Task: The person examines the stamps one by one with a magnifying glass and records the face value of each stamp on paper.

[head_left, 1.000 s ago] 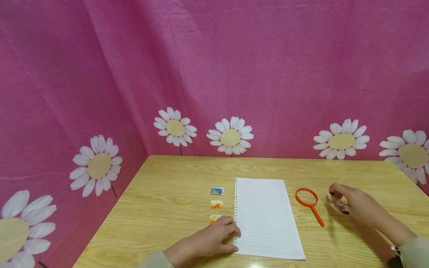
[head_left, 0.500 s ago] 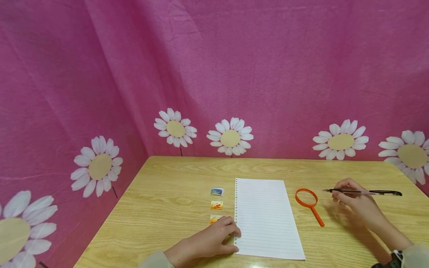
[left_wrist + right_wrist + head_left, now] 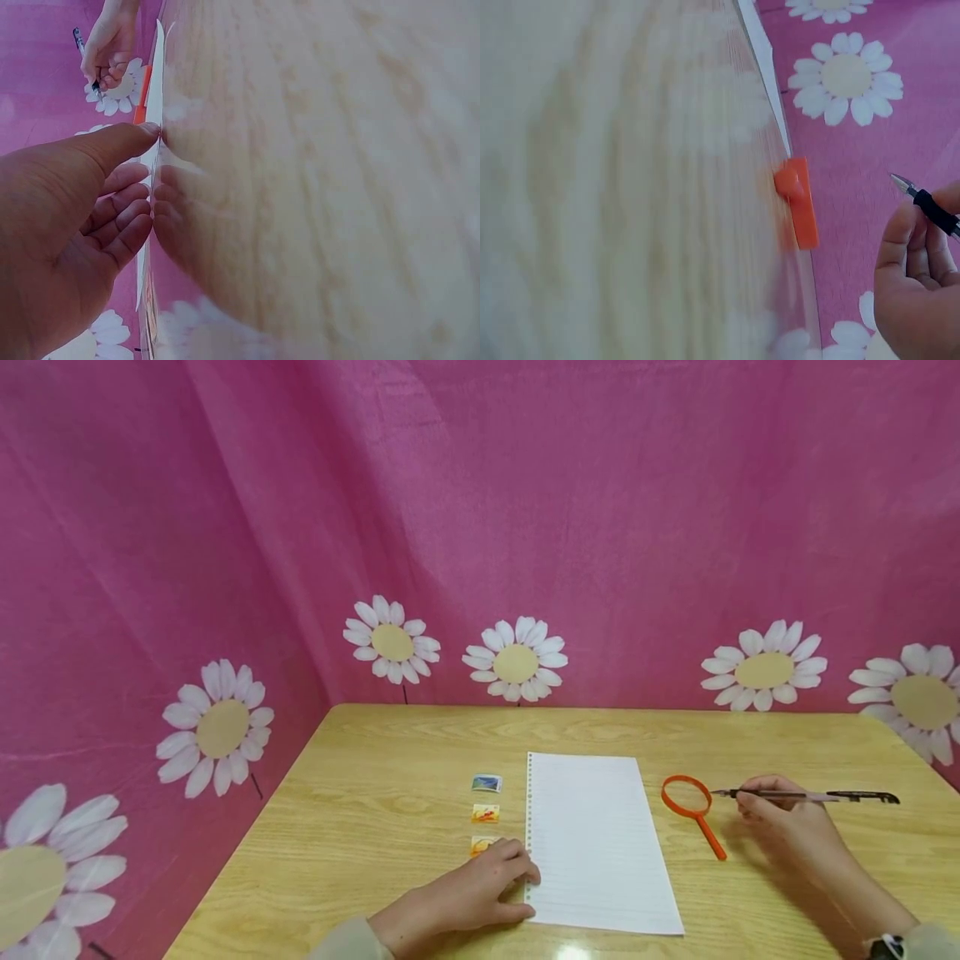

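Note:
A black-gripped pen (image 3: 862, 796) is pinched in my right hand (image 3: 798, 827), above the right part of the table. Its bare metal tip points left; in the right wrist view the pen (image 3: 932, 211) has its dark grip between thumb and fingers. My left hand (image 3: 476, 887) rests with thumb and bent fingertips on the left, punched edge of a lined paper sheet (image 3: 600, 843). The left wrist view has those fingers (image 3: 120, 214) low at the table surface. Between sheet and right hand lies an orange magnifying glass (image 3: 711, 837).
Left of the sheet, three small stamp-like pictures form a column: a blue one (image 3: 487, 783), a yellow-red one (image 3: 486, 813) and a yellow one (image 3: 480, 844) partly behind my left hand. A pink flowered cloth (image 3: 600, 543) hangs behind the wooden table (image 3: 360, 810).
My right hand has turned the pen from a foreshortened pose to nearly level, tip to the left, then shifted slightly. My left hand has stayed on the sheet's edge.

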Demonstrator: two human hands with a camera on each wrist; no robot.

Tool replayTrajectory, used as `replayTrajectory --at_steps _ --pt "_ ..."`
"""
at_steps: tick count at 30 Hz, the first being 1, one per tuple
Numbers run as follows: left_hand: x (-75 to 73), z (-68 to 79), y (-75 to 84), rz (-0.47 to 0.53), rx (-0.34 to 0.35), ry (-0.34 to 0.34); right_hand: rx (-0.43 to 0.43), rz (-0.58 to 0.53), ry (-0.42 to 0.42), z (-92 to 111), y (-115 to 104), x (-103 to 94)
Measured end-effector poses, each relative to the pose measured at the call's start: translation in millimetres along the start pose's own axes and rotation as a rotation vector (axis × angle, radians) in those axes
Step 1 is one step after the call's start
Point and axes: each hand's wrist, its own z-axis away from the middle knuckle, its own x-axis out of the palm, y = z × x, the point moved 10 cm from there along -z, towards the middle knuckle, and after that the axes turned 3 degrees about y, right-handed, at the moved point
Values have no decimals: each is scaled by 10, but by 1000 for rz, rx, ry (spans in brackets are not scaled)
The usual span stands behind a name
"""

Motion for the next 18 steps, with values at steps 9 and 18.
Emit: replayTrajectory --at_steps 9,18 --pt "7 -8 6 -25 5 3 7 8 40 144 37 173" --pt "0 3 38 -40 33 17 -3 198 21 244 -33 453"
